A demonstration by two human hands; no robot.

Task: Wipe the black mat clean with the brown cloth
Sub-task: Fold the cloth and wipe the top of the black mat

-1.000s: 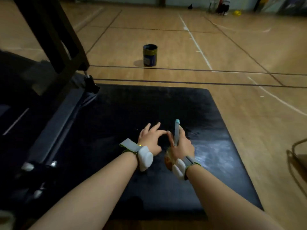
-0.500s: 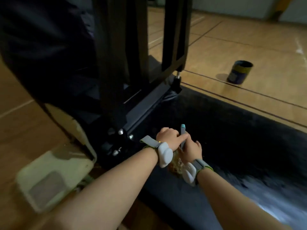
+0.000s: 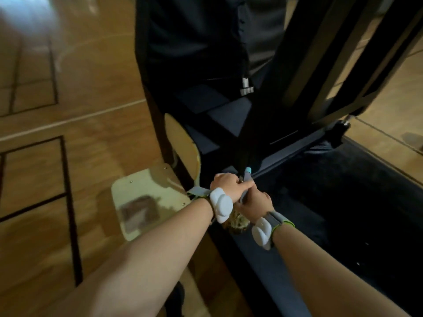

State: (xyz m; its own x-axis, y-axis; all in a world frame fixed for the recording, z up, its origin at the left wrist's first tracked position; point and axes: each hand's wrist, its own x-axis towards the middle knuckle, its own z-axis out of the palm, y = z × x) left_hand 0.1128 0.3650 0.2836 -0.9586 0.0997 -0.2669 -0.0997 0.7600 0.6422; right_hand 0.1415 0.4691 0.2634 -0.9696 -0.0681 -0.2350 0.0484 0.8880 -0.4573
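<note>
The black mat [image 3: 348,202] lies on the right half of the floor. Both hands meet over its left edge. My right hand [image 3: 255,201] grips a slim grey tool with a light-blue tip [image 3: 247,173] that points up and away. A bunched brown cloth [image 3: 237,221] shows under that hand, between the two wrists. My left hand [image 3: 229,185] sits against the right one with its fingers curled. Its index finger reaches across onto the tool. What the curled fingers hold is hidden.
A black metal frame [image 3: 320,65] and dark fabric [image 3: 194,42] rise just beyond the hands. A pale worn chair seat [image 3: 146,202] lies on the wooden floor [image 3: 45,168] to the left, next to my left forearm.
The view has swung left, and the hands now sit at the mat's left edge by the frame. My left hand's spread fingers have curled in against the right hand.
</note>
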